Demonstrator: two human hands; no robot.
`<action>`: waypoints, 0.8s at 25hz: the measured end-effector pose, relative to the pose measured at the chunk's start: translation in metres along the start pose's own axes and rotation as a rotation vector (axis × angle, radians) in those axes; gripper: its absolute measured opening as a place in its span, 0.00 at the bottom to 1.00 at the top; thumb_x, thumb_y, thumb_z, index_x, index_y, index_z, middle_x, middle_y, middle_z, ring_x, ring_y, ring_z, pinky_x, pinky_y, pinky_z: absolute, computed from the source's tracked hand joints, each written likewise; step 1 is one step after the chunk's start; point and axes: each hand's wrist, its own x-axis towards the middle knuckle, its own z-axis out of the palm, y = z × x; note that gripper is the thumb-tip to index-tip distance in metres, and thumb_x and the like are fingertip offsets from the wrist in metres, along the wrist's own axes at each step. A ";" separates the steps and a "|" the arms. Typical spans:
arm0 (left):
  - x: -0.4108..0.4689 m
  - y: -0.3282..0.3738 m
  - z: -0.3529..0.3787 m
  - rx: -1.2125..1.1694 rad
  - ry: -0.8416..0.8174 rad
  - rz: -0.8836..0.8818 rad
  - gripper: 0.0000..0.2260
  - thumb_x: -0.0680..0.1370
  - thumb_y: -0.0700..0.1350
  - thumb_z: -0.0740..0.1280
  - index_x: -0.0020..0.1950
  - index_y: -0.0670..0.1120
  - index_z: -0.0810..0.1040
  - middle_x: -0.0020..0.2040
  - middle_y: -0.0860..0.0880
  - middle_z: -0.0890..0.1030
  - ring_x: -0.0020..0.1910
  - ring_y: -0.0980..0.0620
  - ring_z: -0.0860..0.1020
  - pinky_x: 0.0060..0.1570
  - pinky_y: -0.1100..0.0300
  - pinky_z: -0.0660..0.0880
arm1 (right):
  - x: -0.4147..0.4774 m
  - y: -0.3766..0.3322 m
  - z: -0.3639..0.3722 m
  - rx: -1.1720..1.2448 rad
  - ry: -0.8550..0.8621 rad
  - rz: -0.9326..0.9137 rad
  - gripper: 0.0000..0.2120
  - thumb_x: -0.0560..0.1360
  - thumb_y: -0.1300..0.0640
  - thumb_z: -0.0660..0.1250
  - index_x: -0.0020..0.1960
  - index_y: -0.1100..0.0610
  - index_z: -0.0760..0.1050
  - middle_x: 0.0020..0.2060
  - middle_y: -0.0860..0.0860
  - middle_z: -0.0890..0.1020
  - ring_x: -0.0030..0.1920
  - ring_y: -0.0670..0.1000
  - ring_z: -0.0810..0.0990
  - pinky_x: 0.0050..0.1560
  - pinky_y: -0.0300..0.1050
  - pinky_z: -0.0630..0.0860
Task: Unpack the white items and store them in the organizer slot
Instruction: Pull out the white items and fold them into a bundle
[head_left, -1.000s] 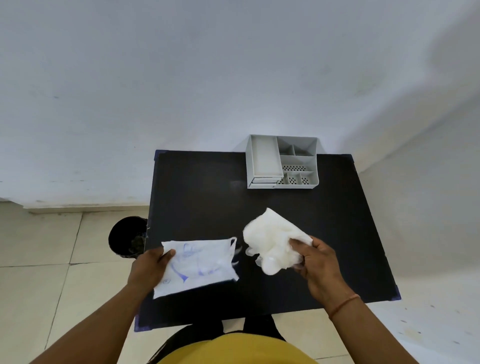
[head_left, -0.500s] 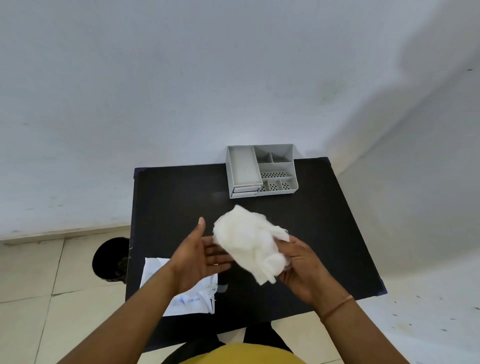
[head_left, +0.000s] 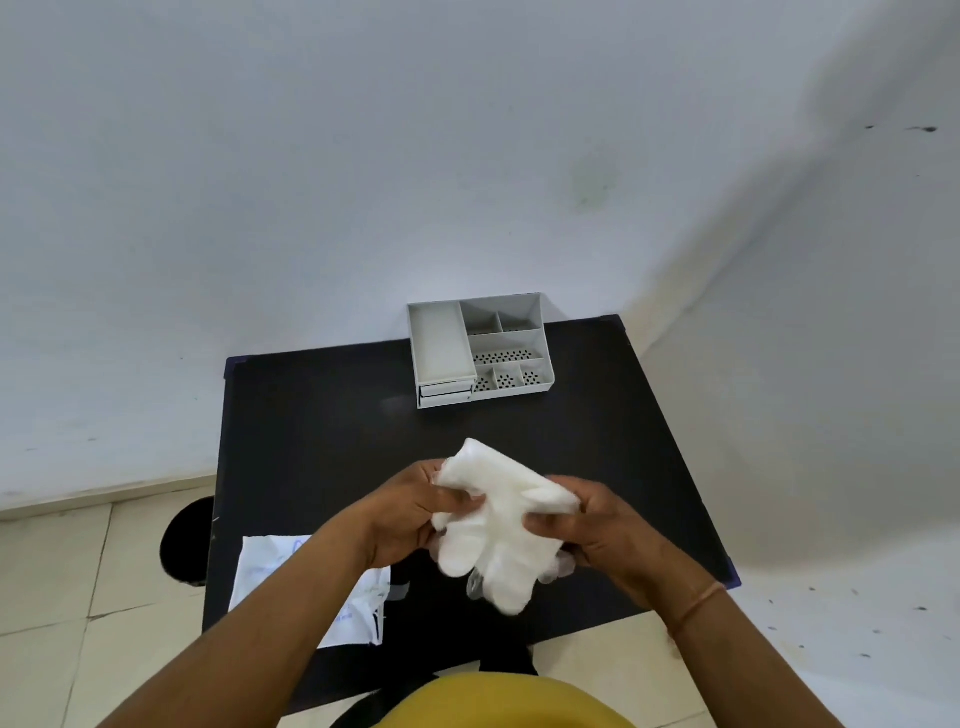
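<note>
Both hands, left hand (head_left: 410, 512) and right hand (head_left: 597, 519), are pinching the crumpled white translucent plastic glove bundle (head_left: 496, 525) | its long axis is running toward you | grey compartmented plastic organizer (head_left: 480, 349) is lying straight ahead, right hand nearer.

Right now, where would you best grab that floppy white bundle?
At its bunched middle, from both sides, as the left hand and right hand do. The white bundle is limp, and its finger-shaped ends dangle below.

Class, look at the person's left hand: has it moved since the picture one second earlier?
Yes. The left hand has left the empty packet on the table and gone rightward to grip the white bundle.
</note>
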 end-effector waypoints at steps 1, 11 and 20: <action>0.003 0.005 0.006 -0.005 0.006 0.009 0.23 0.72 0.52 0.83 0.64 0.46 0.86 0.63 0.39 0.87 0.58 0.40 0.86 0.55 0.44 0.80 | 0.001 -0.002 -0.005 -0.028 0.010 -0.005 0.12 0.74 0.54 0.78 0.58 0.48 0.85 0.53 0.57 0.89 0.53 0.58 0.89 0.47 0.54 0.87; 0.035 -0.010 0.067 -0.182 0.142 0.024 0.15 0.85 0.45 0.69 0.73 0.48 0.80 0.65 0.43 0.87 0.63 0.36 0.86 0.58 0.33 0.84 | 0.022 0.013 -0.043 0.171 0.133 0.104 0.18 0.77 0.56 0.75 0.66 0.52 0.77 0.57 0.56 0.87 0.55 0.59 0.88 0.45 0.54 0.88; 0.049 -0.027 0.100 -0.183 0.510 -0.095 0.27 0.69 0.58 0.83 0.62 0.45 0.85 0.52 0.41 0.91 0.41 0.47 0.88 0.34 0.56 0.82 | 0.042 0.033 -0.080 0.476 -0.026 0.311 0.14 0.79 0.66 0.70 0.65 0.61 0.79 0.55 0.62 0.88 0.54 0.64 0.88 0.41 0.51 0.88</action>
